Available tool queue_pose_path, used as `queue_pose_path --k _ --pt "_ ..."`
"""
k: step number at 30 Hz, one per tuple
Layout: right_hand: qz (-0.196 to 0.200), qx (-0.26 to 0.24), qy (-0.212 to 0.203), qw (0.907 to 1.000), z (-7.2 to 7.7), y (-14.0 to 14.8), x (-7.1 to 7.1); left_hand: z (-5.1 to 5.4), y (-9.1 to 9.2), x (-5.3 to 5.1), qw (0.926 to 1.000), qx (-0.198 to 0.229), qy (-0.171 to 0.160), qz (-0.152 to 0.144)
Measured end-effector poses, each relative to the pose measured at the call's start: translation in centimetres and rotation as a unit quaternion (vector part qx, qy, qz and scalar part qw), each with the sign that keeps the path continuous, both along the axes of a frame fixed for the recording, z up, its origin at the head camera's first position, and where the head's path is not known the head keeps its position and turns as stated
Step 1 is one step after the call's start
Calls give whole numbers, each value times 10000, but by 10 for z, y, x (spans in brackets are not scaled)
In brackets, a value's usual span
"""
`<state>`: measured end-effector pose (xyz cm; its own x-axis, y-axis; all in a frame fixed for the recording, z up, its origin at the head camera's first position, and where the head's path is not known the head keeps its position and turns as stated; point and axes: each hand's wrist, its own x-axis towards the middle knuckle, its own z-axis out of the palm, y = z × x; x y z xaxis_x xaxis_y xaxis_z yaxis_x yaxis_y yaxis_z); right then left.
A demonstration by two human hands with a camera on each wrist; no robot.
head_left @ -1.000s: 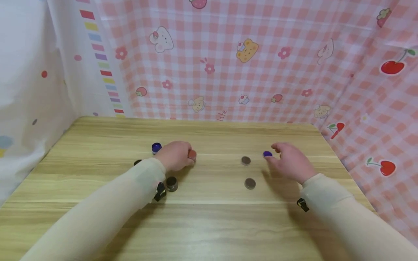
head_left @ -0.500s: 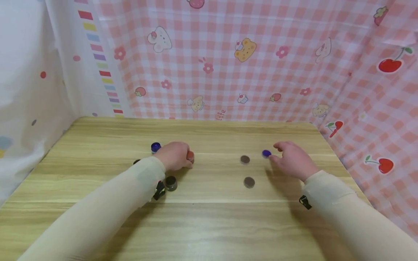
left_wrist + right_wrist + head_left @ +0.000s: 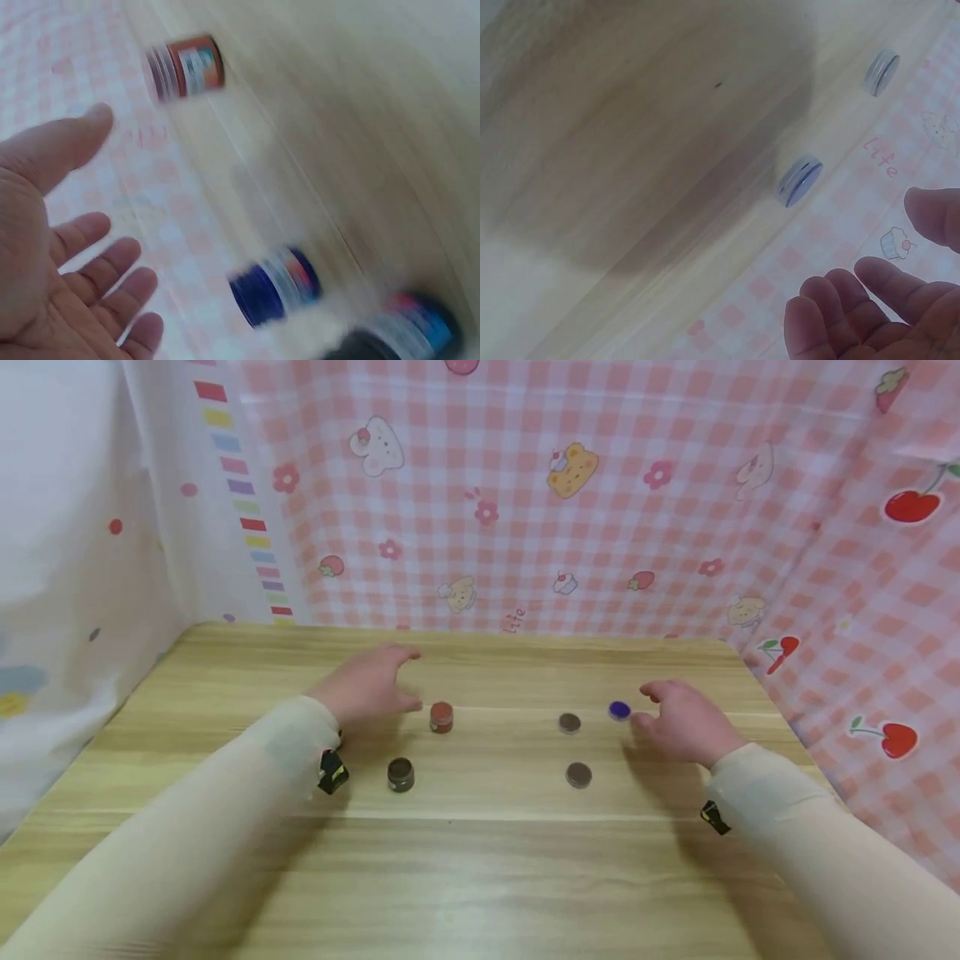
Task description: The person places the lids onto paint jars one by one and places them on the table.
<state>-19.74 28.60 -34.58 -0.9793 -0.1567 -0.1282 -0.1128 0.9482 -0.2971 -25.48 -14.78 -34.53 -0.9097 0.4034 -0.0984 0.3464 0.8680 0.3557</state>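
My left hand [image 3: 367, 683] hovers with fingers spread and holds nothing. Just right of its thumb stands a small open jar of red-brown paint [image 3: 442, 717]. A blue paint jar [image 3: 276, 286] appears in the left wrist view, hidden by the hand in the head view. Closer to me is a dark paint jar [image 3: 401, 774]. On the right, my right hand [image 3: 686, 720] is loosely spread beside a round lid with blue inside [image 3: 619, 710], with a small gap between. Two brownish lids [image 3: 569, 722] lie to its left, the nearer lid [image 3: 578, 775] toward me.
A wooden tabletop [image 3: 480, 877] carries everything. Pink checked cloth [image 3: 510, 510] hangs behind and along the right side; a white cloth [image 3: 67, 568] hangs on the left. Another dark jar [image 3: 416, 330] is blurred at the left wrist view's corner.
My left hand has let go of the red-brown jar and moved left and back, its fingers spreading. The jar stays standing. My right hand has drawn slightly away from the blue lid.
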Motion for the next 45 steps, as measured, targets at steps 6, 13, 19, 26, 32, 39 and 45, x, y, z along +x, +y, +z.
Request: queue_pose_path --k 6,13,19,26,32,39,45 --pt "-82 73 -154 9998 0 9 -5 -5 -26 -8 9987 -251 -334 307" --pt "-56 229 -183 9996 0 15 -10 -11 -40 -12 9957 -258 -679 583" --pt "24 284 -145 9995 -2 20 -13 -16 -43 -14 9949 -438 -628 657" --pt "45 312 -200 9993 -4 17 -17 -24 -52 -18 9958 -417 -473 664" --pt "182 223 -231 9993 -6 14 -21 -26 -52 -18 9962 -419 -364 674" --pt "450 280 -144 9985 -9 9 -24 -25 -51 -17 9951 -416 -446 784" --pt "336 341 -399 9981 -16 6 -32 -24 -49 -16 9949 -438 -497 766"
